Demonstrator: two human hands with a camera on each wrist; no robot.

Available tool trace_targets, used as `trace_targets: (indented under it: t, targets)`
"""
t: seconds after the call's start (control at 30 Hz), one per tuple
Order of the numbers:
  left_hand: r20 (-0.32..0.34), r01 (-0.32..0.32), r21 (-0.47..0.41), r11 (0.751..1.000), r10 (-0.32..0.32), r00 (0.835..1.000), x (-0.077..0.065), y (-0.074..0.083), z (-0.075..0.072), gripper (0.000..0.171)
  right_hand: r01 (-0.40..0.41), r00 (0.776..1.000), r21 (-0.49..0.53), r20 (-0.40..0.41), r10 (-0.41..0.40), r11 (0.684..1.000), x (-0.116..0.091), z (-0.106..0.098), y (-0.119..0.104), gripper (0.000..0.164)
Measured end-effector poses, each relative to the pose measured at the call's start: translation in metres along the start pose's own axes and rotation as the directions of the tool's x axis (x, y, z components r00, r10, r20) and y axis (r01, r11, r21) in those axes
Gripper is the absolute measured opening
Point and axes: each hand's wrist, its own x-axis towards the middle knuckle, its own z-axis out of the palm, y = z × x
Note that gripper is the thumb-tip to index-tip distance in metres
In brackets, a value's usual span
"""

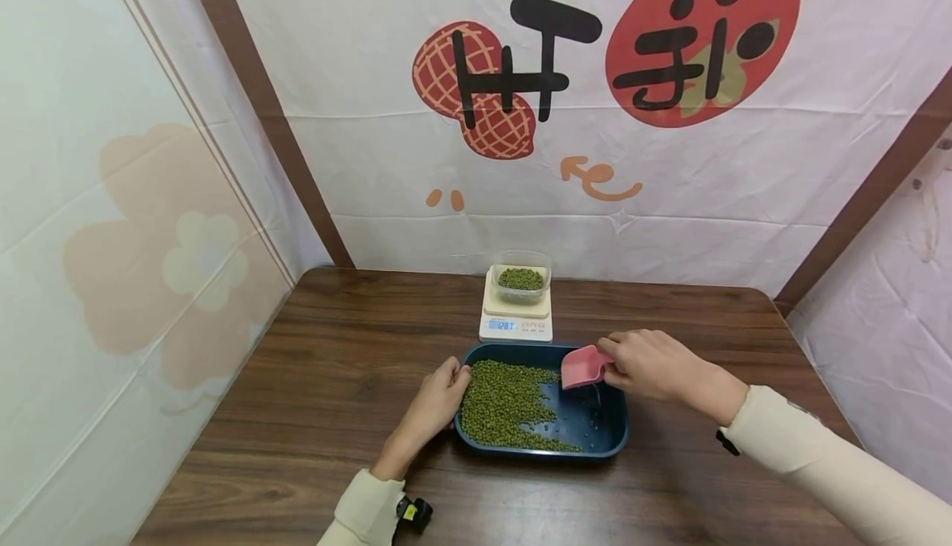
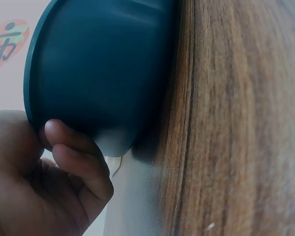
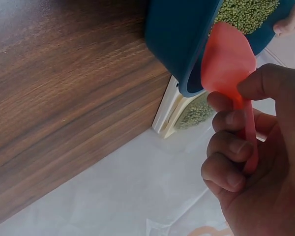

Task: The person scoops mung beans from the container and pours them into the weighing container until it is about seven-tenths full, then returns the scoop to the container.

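A dark blue tray (image 1: 573,426) on the table holds green mung beans (image 1: 506,405), heaped mostly toward its left side. My left hand (image 1: 439,397) grips the tray's left rim; in the left wrist view its fingers curl against the tray's outer wall (image 2: 98,64). My right hand (image 1: 647,364) holds a pink scoop (image 1: 583,366) by its handle over the tray's right part. The right wrist view shows fingers wrapped round the scoop's handle (image 3: 250,132). Whether any beans lie in the scoop I cannot tell.
Behind the tray a white kitchen scale (image 1: 516,327) reads about 128. A clear plastic container (image 1: 523,290) with mung beans stands on it. A printed cloth (image 1: 387,158) hangs behind the wooden table (image 1: 335,381).
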Motion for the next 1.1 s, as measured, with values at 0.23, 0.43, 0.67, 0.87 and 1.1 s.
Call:
trace_targets:
  t: [0.23,0.43,0.67,0.87,1.1]
  targets:
    - [-0.001,-0.002,-0.002,1.0,0.002,1.0,0.0,0.0,0.0,0.032,-0.007,0.999,-0.019,0.045,0.008,1.0,0.001,0.002,0.001,0.008]
    - [-0.002,0.004,-0.007,1.0,-0.004,1.0,0.0,0.0,0.0,0.032,-0.009,0.996,-0.017,0.087,0.011,1.0,0.003,0.004,0.0,0.008]
    - [-0.005,0.002,-0.003,1.0,-0.002,1.0,0.001,0.0,0.0,0.032,-0.027,0.993,-0.036,0.117,0.031,0.999,0.005,0.005,0.0,0.009]
    - [0.0,0.004,-0.003,1.0,-0.004,1.0,0.001,0.0,0.0,0.032,-0.016,0.993,-0.022,0.12,0.018,1.0,0.009,0.002,-0.003,0.009]
    - [0.003,0.005,0.0,1.0,-0.005,1.0,0.002,0.0,0.0,0.032,-0.008,0.992,0.017,0.127,0.006,1.0,0.015,0.004,-0.004,0.008]
